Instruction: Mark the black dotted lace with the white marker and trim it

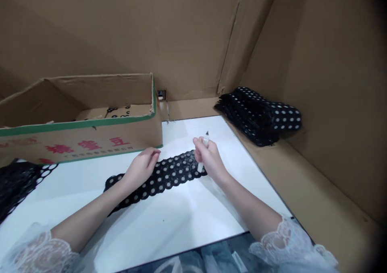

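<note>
A strip of black lace trim with rows of pale round dots (169, 172) lies at a slant on the white tabletop. My left hand (143, 164) rests over its upper middle, fingers curled together; what they pinch, if anything, is hidden. At the strip's right end my right hand (208, 154) is closed round a slim white pen-like tool (200, 167). Its dark pointed tip sticks up above the fist, and the lower end reaches down to the lace. The far left end of the strip runs partly under my left forearm.
A cardboard box (99, 134) with green edging stands at the back left, small black scraps (117, 112) inside. Black netted lace (18, 184) lies at the left edge. A folded stack of dotted black lace (256, 114) sits on cardboard at right. Cardboard walls (187, 35) enclose the table.
</note>
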Demonstrator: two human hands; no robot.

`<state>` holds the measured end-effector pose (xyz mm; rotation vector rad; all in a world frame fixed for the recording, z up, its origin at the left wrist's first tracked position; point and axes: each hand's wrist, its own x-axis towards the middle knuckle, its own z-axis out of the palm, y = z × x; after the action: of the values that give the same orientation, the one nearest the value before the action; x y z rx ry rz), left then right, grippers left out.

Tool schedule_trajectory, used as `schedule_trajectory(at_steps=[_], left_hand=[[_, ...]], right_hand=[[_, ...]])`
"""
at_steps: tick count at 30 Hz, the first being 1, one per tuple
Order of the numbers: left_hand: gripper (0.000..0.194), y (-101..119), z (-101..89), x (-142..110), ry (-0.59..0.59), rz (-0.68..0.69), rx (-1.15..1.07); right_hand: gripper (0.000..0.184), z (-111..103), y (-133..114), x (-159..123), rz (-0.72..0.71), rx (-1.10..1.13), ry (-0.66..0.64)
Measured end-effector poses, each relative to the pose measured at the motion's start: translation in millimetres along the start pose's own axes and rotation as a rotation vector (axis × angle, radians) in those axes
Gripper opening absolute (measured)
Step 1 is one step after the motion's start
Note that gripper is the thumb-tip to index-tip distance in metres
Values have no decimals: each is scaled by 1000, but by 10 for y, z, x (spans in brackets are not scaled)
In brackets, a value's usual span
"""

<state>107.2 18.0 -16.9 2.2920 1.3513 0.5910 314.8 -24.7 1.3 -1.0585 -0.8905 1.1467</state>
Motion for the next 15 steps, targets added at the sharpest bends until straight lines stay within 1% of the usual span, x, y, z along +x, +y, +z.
schedule_trajectory(at_steps=[2, 5, 6, 8, 11, 13, 15], left_hand=[[30, -51, 34, -31, 36, 51, 126], [30, -69, 89, -92, 26, 98, 260], [30, -55, 107, -116, 19, 105, 286], [30, -7, 140, -161, 18, 111, 321], [28, 63, 173, -198, 35, 93, 312], [25, 81, 178, -192, 43, 59, 235], [20, 79, 165, -169, 24, -6, 110]], right_hand=[[29, 0, 42, 29, 60, -9, -2], [22, -4, 102, 63, 172, -43, 15], [19, -10, 116, 68, 196, -83, 7], [15, -31, 127, 65, 204, -209, -60], [19, -66, 115, 48, 153, -393, -196], [20, -76, 110, 42, 130, -459, -241], [21, -70, 121, 41, 131, -485, -266]])
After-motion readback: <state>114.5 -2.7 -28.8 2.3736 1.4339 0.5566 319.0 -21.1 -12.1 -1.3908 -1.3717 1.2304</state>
